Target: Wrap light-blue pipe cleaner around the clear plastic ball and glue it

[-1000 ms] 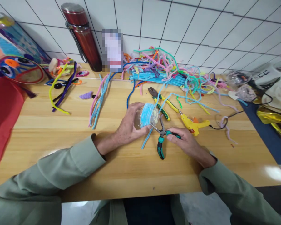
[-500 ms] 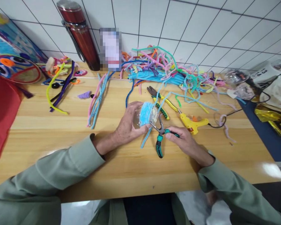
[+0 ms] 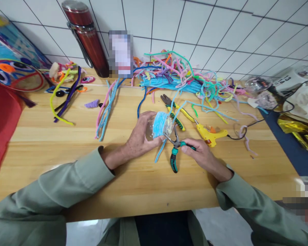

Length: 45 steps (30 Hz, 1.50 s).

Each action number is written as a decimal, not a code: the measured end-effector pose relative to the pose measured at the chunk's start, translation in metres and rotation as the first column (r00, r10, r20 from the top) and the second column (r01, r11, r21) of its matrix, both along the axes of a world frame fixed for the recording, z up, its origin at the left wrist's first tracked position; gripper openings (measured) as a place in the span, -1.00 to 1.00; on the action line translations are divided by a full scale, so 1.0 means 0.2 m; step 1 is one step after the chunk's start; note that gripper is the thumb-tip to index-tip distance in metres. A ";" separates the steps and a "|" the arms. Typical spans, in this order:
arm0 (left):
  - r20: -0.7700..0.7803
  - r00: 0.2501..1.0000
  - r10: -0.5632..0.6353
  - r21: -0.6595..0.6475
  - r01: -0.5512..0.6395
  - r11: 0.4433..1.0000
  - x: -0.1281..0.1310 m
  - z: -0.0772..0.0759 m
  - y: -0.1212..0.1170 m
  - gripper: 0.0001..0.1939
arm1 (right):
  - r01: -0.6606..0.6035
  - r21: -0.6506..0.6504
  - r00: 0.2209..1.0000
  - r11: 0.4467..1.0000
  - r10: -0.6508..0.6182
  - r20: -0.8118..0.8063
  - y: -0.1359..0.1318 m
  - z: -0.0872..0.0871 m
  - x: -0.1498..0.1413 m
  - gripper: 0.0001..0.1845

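Note:
My left hand (image 3: 141, 135) grips a clear rounded container (image 3: 149, 130), its fingers around the left side. Light blue pipe cleaners (image 3: 160, 123) are wound about the container's middle, with loose ends running up and down from it. My right hand (image 3: 201, 152) holds one handle of the teal-and-black pliers (image 3: 176, 144). Their jaws are spread apart, and one jaw tip is at the container's lower right, by the blue winding; whether it touches cannot be told. The other handle hangs free, pointing toward me.
Yellow-handled pliers (image 3: 178, 119) and a yellow glue gun (image 3: 212, 134) lie just beyond my hands. A tangled heap of pipe cleaners (image 3: 174, 73) lines the wall. A red thermos (image 3: 88, 41) stands at the back left, near pink and blue pipe cleaners (image 3: 108, 107).
Both hands, the container and the pliers hold nearly the same positions. At the lower right edge, a blurred patch has come into view.

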<state>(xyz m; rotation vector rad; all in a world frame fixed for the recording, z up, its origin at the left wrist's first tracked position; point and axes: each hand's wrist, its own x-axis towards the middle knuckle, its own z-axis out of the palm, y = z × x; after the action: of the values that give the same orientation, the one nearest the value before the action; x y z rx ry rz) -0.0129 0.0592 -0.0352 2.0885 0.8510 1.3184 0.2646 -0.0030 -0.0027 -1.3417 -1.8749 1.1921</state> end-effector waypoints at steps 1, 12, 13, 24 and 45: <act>0.001 1.000 0.000 0.006 0.000 1.000 0.00 0.00 0.00 -0.23 | -0.001 -0.004 1.000 1.000 0.001 0.004 0.00 0.00 0.00 -0.40; -0.004 1.000 -0.021 -0.019 0.021 1.000 -0.01 0.01 0.00 -0.25 | 0.019 -0.014 0.999 1.000 -0.019 0.029 -0.01 0.02 -0.02 -0.45; -0.003 1.000 -0.019 -0.019 0.019 1.000 -0.01 0.01 0.00 -0.25 | 0.018 -0.012 0.999 1.000 -0.017 0.032 0.00 0.02 -0.01 -0.45; 0.004 1.000 -0.023 0.002 0.023 1.000 -0.01 0.00 0.01 -0.23 | 0.010 -0.007 0.999 1.000 -0.010 0.035 0.00 0.02 -0.01 -0.46; 0.009 0.999 -0.040 -0.018 0.040 0.999 -0.01 0.00 0.00 -0.22 | 0.022 -0.017 0.999 1.000 -0.021 0.031 0.00 0.01 -0.01 -0.46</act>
<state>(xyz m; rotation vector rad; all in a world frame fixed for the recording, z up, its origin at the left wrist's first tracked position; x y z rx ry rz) -0.0154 0.0599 -0.0346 2.0741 0.8108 1.2934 0.2636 -0.0033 -0.0002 -1.3933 -1.8706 1.1857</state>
